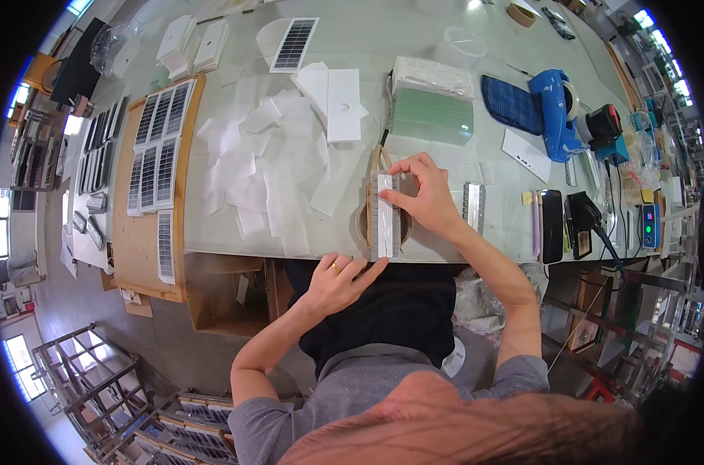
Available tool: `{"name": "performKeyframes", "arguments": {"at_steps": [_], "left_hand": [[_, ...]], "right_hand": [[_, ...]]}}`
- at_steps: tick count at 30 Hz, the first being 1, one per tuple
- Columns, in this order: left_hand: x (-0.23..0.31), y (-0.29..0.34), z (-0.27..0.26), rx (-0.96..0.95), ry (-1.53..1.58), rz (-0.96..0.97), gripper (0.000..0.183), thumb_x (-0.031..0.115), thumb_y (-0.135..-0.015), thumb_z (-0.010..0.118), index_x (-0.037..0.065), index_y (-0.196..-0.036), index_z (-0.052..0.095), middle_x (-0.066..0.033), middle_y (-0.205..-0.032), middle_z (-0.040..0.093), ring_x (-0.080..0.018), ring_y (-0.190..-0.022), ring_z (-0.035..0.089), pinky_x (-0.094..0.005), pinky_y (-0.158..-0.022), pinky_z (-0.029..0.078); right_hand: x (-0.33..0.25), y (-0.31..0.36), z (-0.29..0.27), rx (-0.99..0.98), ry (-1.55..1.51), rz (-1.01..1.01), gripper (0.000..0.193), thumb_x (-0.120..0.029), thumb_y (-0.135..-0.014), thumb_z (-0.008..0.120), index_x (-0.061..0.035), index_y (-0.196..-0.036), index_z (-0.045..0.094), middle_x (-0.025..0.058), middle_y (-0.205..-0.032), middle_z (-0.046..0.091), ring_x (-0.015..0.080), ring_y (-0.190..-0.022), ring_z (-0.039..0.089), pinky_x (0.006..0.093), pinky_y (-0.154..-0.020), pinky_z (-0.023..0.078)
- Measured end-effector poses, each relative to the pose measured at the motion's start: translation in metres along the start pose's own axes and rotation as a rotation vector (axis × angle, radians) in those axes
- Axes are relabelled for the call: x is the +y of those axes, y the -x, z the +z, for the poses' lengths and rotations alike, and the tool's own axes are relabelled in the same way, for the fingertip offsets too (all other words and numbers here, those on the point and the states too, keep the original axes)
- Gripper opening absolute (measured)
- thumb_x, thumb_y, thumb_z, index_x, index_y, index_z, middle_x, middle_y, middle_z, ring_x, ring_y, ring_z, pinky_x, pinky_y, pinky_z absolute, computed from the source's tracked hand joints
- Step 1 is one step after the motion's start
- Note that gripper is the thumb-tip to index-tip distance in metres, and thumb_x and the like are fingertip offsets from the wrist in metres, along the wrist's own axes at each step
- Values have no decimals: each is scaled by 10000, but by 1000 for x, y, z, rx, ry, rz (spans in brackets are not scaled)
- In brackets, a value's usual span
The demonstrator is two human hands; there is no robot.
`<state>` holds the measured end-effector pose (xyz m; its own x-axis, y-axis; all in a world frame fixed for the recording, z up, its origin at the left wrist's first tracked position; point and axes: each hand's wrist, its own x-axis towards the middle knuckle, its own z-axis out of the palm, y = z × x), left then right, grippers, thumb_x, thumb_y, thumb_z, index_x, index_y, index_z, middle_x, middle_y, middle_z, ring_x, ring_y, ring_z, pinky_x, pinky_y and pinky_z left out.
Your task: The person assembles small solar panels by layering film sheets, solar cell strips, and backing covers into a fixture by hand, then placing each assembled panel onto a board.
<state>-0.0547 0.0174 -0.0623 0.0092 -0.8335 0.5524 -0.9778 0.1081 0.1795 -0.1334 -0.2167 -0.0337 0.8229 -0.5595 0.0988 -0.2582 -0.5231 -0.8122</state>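
A narrow strip (385, 221), white along its middle with grey segmented edges, lies lengthwise at the table's front edge. Beneath it are a thin wooden piece and a round brown ring (361, 225), both partly covered. My right hand (428, 194) bends over the strip's far half, thumb and index finger closed on it; whether a thin wire is also between them cannot be made out. At the near end, my left hand (338, 284) reaches with its index finger to the strip's corner, its other fingers loosely bent and holding nothing. A similar grey strip (473, 203) lies to the right.
White paper sheets (247, 167) spread left of the strip. Small solar panels (164, 167) rest on a wooden board farther left. Beyond my right hand stands a stack of greenish glass plates (432, 116). A blue tape dispenser (557, 116) and a blue powered box (649, 226) are at right.
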Motion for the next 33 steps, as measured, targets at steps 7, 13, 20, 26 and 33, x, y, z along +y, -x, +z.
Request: {"name": "performKeyframes", "arguments": {"at_steps": [7, 13, 20, 26, 33], "left_hand": [[-1, 1, 0, -4, -12, 9, 517, 122, -704, 647, 189, -1217, 671, 1, -898, 479, -143, -739, 476, -291, -697, 403], [-1, 0, -2, -13, -4, 10, 518, 128, -705, 651, 190, -1219, 669, 1, -899, 477, -145, -740, 470, -291, -695, 397], [-1, 0, -1, -12, 6, 15, 502, 132, -715, 664, 186, -1215, 671, -1, -897, 475, -143, -740, 469, -289, -690, 396], [-2, -1, -4, -11, -5, 11, 492, 136, -723, 678, 192, -1212, 673, 1, -879, 467, -141, -730, 466, -279, -692, 394], [-79, -54, -4, 201, -44, -158, 214, 161, -804, 704, 188, -1015, 679, -22, -1043, 607, -253, -870, 592, -416, -708, 479]], "right_hand": [[-3, -1, -1, -15, 34, -2, 359, -313, -718, 816, -140, -998, 672, -40, -947, 515, 113, -815, 459, 319, -882, 255], [-1, -1, -2, -1, 29, -17, 327, -310, -728, 811, -150, -979, 675, -39, -934, 511, 114, -819, 461, 327, -890, 249], [-1, 0, -4, 6, 39, -26, 304, -304, -735, 806, -157, -968, 677, -39, -943, 513, 116, -813, 462, 336, -895, 249], [-3, -1, -2, -7, 67, -39, 318, -324, -733, 805, -170, -978, 672, -25, -969, 518, 139, -914, 483, 346, -903, 241], [-10, -2, -5, -22, 154, -72, 329, -340, -723, 804, -176, -963, 649, -4, -1024, 516, 165, -977, 484, 360, -866, 238]]}}
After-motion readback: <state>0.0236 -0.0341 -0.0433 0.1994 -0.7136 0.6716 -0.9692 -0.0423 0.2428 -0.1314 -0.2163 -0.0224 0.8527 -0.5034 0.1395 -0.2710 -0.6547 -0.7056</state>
